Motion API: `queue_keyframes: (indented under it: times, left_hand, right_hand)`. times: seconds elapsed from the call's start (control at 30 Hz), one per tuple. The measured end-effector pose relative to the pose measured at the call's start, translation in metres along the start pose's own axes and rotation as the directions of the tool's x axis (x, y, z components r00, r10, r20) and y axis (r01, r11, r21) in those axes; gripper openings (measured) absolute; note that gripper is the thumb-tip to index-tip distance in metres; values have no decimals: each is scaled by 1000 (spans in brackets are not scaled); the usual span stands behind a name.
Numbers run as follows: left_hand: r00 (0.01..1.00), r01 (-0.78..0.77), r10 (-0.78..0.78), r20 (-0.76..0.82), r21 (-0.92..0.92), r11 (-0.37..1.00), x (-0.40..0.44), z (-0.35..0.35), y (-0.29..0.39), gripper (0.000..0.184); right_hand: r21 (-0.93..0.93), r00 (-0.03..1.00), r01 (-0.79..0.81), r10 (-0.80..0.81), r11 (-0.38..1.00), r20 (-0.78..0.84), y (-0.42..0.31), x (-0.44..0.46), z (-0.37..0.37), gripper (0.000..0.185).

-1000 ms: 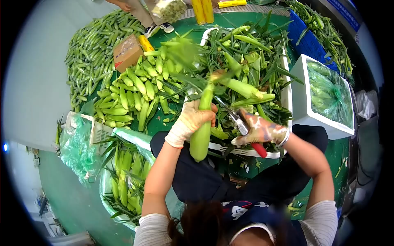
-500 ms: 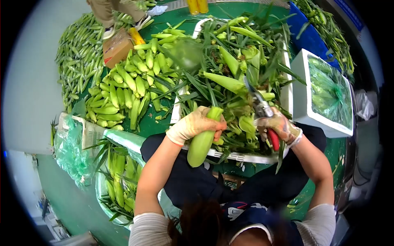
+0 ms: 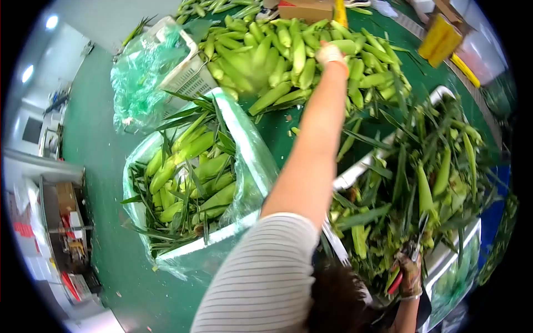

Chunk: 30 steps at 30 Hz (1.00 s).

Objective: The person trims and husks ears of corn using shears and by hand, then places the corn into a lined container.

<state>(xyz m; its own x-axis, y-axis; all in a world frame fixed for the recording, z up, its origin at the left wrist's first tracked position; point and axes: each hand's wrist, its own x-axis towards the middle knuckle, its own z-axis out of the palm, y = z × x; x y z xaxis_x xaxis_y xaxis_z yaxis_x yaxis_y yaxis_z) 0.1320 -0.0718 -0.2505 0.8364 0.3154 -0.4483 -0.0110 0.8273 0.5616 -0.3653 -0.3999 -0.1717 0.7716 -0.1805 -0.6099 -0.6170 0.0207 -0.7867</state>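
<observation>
My left hand, in a pale glove, reaches out to the corn pile on the green floor. Its fingers are round an ear of corn on top of the pile. At the lower right, my right hand, in a stained glove, grips the red-handled pruning shears over the white crate. Husks, long leaves and a few ears fill that crate. Part of the shears is hidden among the leaves.
A box lined with green plastic holds corn at centre left. Behind it stands a white basket with crumpled green film. A cardboard box sits behind the pile. Shelves line the far left.
The view has swung left. My left hand has moved from the crate to the pile, and the trimmed ear is no longer in front of me. My right hand still holds the shears.
</observation>
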Motion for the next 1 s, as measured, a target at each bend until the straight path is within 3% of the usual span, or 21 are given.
queue_keyframes:
  times: [0.1,0.17,0.23,0.27,0.3,0.33,0.4,0.43,0.47,0.5,0.53,0.57,0.63,0.67,0.73,0.83,0.9,0.97,1.0]
  left_hand:
    - [998,6,2,57,-135,991,54,5,-7,55]
    - [927,91,5,374,-239,967,71,-5,22,58]
    - [782,-111,76,618,19,994,23,-23,103,55]
    - [717,-320,87,691,216,922,-8,-42,149,48]
    - [651,-516,61,757,382,767,-47,-66,193,42]
    - [695,-674,148,704,566,475,-89,-90,230,34]
    - [709,-701,70,701,713,-39,-130,-164,286,26]
    - [769,-578,-137,624,587,-567,-141,-207,295,16]
    - [789,-464,-337,515,138,-875,-152,-249,304,10]
    - [760,-444,-436,482,-105,-890,-142,-330,306,12]
    - [972,-133,2,236,555,-821,-170,-358,296,17]
    - [944,-91,140,299,643,-760,-181,-388,285,35]
    - [853,5,128,506,237,-971,-169,-407,262,53]
    - [841,-13,117,528,235,-972,-164,-401,258,53]
    - [894,93,153,422,158,-983,-155,-384,251,59]
    - [895,-79,29,445,222,-972,-138,-395,261,58]
    - [861,-105,120,494,404,-909,-159,-384,268,65]
    - [810,-178,211,547,572,-801,-206,-346,281,67]
    - [841,-288,218,495,751,-594,-211,-340,292,64]
  right_hand:
    - [60,999,-31,30,998,15,23,10,-14,36]
    - [-77,999,-35,35,996,-7,31,9,-22,37]
    - [-78,999,-18,20,997,27,37,11,-25,38]
    - [-48,996,27,-31,999,-86,39,12,-11,37]
    - [-10,996,28,-28,1000,-84,54,17,-22,39]
    - [-54,998,21,-25,998,-66,54,17,-20,40]
    - [-107,999,47,-47,993,4,61,20,-26,39]
    - [0,998,5,-4,1000,-69,54,16,-15,39]
    - [12,996,-5,6,1000,-86,50,16,-10,40]
    - [26,995,-18,21,1000,-101,49,16,-7,41]
    - [8,995,-26,27,1000,-95,48,14,-8,40]
    - [8,998,-37,37,999,-56,35,9,1,32]
    - [-95,999,-22,17,995,-51,15,2,19,26]
    - [-148,998,5,-15,989,-64,13,-1,21,26]
    - [-242,992,90,-108,966,-61,13,-6,25,30]
    - [-373,988,108,-142,921,-64,12,-27,20,37]
    - [-405,978,145,-192,903,-77,21,-42,11,39]
    - [-493,976,132,-200,860,-87,8,-66,15,41]
    - [-434,976,161,-209,886,-64,9,-73,14,43]
